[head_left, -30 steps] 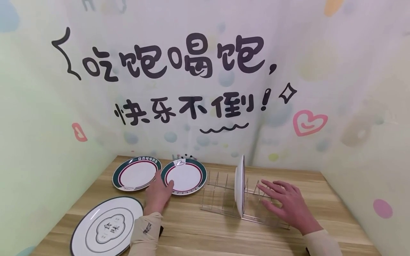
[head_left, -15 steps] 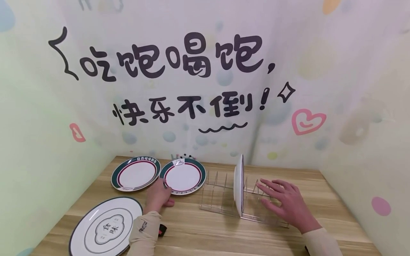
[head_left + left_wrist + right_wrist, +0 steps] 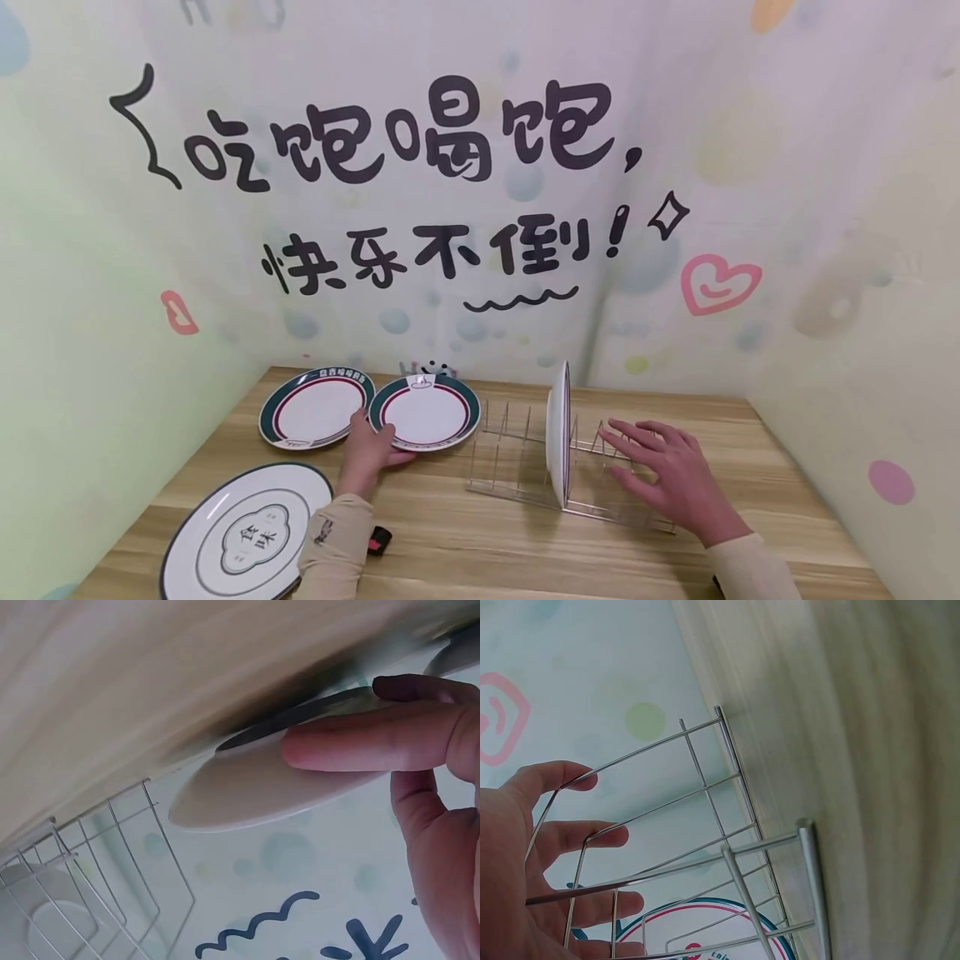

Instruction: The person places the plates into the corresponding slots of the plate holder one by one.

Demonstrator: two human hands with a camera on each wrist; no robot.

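My left hand point(image 3: 367, 454) pinches the near left rim of a white plate point(image 3: 426, 411) with a green band and red ring. In the left wrist view the fingers point(image 3: 352, 746) lie under the plate point(image 3: 255, 787), whose underside shows above the table. To the right stands a wire dish rack point(image 3: 517, 497), with one plate point(image 3: 557, 433) upright in it. My right hand point(image 3: 671, 475) rests on the rack's right end. Its fingers lie loosely extended over the wires in the right wrist view, where part of the upright plate point(image 3: 712, 919) shows behind them.
Another green-rimmed plate point(image 3: 318, 408) lies flat at the back left. A larger white plate point(image 3: 191, 542) with a dark edge and a printed centre lies at the front left. Printed walls border the wooden table point(image 3: 465, 550) behind and at both sides.
My left hand has shifted its fingers under the near edge of the green-rimmed plate, which has risen slightly and moved a little left. The right hand stays on the rack.
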